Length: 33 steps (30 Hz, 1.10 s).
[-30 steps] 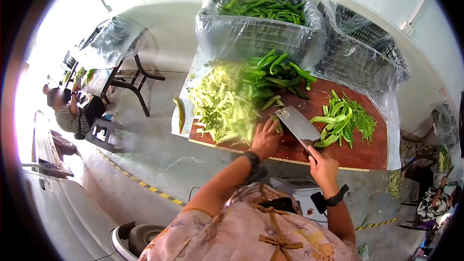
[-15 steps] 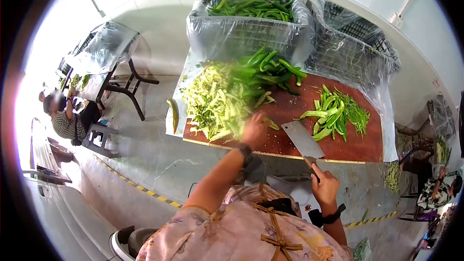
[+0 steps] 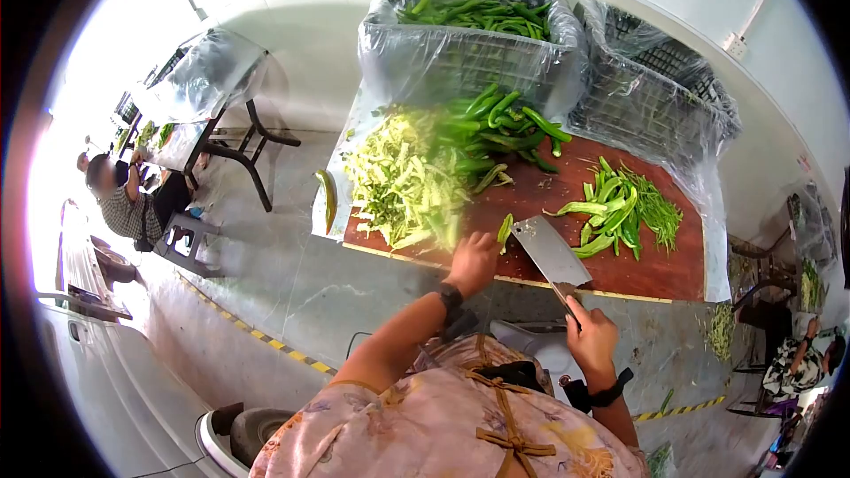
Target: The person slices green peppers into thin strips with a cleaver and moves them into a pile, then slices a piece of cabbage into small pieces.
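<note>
- Right hand [image 3: 592,336]: grip closed around the handle of a cleaver [image 3: 551,252], blade over the red-brown worktop [image 3: 540,204].
- Left hand [image 3: 475,261]: beside a pepper piece [image 3: 506,233]; cannot tell whether its grip is spread or pinching.
- Left: pale shreds [image 3: 403,181].
- Behind: green peppers [image 3: 505,128], then a plastic-lined crate [image 3: 469,57].
- Right: split peppers [image 3: 611,212].

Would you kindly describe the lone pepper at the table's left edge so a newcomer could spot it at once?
Find the brown board, then the big heap of pale shreds at its left. Beside that heap, on the pale sheet, lies one long yellowish-green pepper. It lies alone, apart from the pile of dark green peppers.
</note>
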{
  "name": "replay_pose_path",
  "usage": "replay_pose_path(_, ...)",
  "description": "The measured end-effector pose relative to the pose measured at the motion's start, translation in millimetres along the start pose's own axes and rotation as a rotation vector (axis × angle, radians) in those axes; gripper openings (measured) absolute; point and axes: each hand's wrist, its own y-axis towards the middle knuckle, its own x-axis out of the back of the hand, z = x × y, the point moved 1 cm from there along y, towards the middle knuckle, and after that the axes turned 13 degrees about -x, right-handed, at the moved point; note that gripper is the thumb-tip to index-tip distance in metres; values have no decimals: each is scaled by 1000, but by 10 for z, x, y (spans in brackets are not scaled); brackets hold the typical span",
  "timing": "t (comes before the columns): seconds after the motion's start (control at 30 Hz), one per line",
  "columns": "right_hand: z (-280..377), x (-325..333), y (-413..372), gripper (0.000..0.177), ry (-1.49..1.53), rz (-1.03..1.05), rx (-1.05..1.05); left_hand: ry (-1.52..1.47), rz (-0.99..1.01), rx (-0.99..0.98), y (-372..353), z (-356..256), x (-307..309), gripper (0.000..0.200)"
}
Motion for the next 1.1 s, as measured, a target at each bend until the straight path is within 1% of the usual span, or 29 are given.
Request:
replay_pose_path(0.13,24,93,-79,36,-4,26,39,39,55,-30,-14,-62,82,28)
replay_pose_path(0.2,96,125,-109,36,-63,24,60,88,118,-52,-12,-76,100,31)
replay_pose_path(0.33,135,92,-156,36,-51,52,71,161,83,-114,-6,-82,68,28)
replay_pose_path(0.43,207,82,-182,36,-136,67,68,130,128,-56,-8,-79,49,23)
replay_pose_path(0.53,235,-2,-176,36,-133,87,68,94,78,-47,-10,-72,59,17)
replay_pose_path(0.7,263,-128,-92,36,-147,75,84,65,214,-15,24,-43,52,16)
replay_pose_path(0.83,200,-200,-64,36,-135,42,111,98,210,-5,16,-67,43,17)
replay_pose_path(0.9,197,-213,-34,36,-109,31,114,91,169,-8,7,-72,33,17)
replay_pose_path(1.0,206,-247,7,36,-134,53,102,54,146,2,-3,-75,16,17)
replay_pose_path(1.1,190,-270,14,37,-106,44,90,67,165,23,3,-85,3,18)
